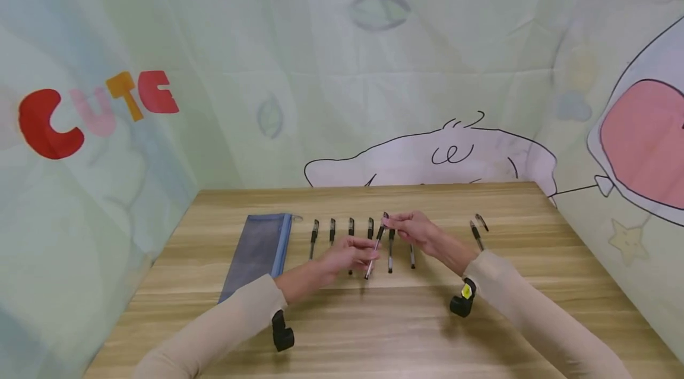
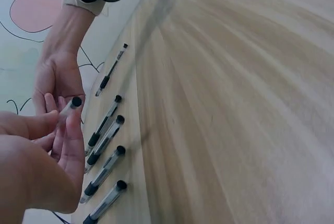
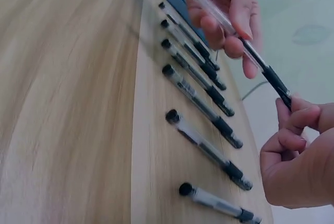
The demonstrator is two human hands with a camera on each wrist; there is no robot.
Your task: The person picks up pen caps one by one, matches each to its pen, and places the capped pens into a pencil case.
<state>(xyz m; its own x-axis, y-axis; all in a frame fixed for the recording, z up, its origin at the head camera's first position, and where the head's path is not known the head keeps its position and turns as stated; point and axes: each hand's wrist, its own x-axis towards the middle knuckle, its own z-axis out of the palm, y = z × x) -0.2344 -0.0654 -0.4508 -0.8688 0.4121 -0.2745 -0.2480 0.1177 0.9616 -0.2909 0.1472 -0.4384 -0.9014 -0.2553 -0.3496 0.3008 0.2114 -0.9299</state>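
A clear-barrelled gel pen with a black grip (image 3: 274,80) is held up at a tilt between both hands. My left hand (image 1: 347,255) pinches its barrel with thumb and fingers. At the grip end, my right hand (image 1: 419,230) pinches the tip, where the fingers partly hide a cap or point. Beneath the hands, several similar capped pens lie side by side in a row on the wooden table, among them one pen (image 3: 201,93) near the middle and another pen (image 3: 209,148) closer to the right hand.
Left of the row lies a blue-grey zip pouch (image 1: 256,248). Past the right hand, one more pen (image 1: 476,235) lies apart with a loose black cap (image 1: 482,222) beside it. A printed cloth (image 1: 256,70) hangs behind the table's far edge.
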